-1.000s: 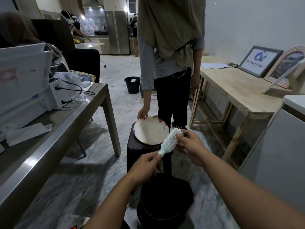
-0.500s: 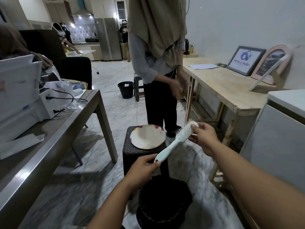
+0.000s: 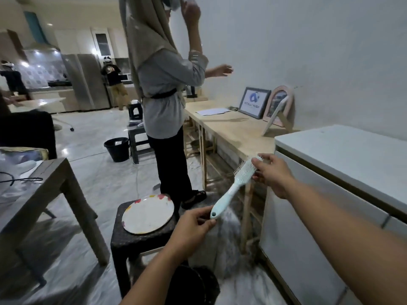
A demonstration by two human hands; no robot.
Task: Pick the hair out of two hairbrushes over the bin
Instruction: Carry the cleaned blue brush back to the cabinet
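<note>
Pale-blue hairbrush (image 3: pixel 234 187): left hand (image 3: pixel 193 225) pinches handle, right hand (image 3: pixel 272 172) grips head.

A plate (image 3: pixel 148 214) lies on a stool (image 3: pixel 141 239) that stands on the floor, with a bin (image 3: pixel 193 285) on the floor just before the stool's right corner. Above and to the right of the stool, the hairbrush (image 3: pixel 235 187) slants between the left hand (image 3: pixel 193 225) at its lower end and the right hand (image 3: pixel 272 172) at its upper end. A standing person (image 3: pixel 163 102) is behind the stool. One table (image 3: pixel 46 183) stands left of it; another table (image 3: pixel 233 130) runs along the wall at right, carrying a framed picture (image 3: pixel 254 102) near its far edge.
</note>
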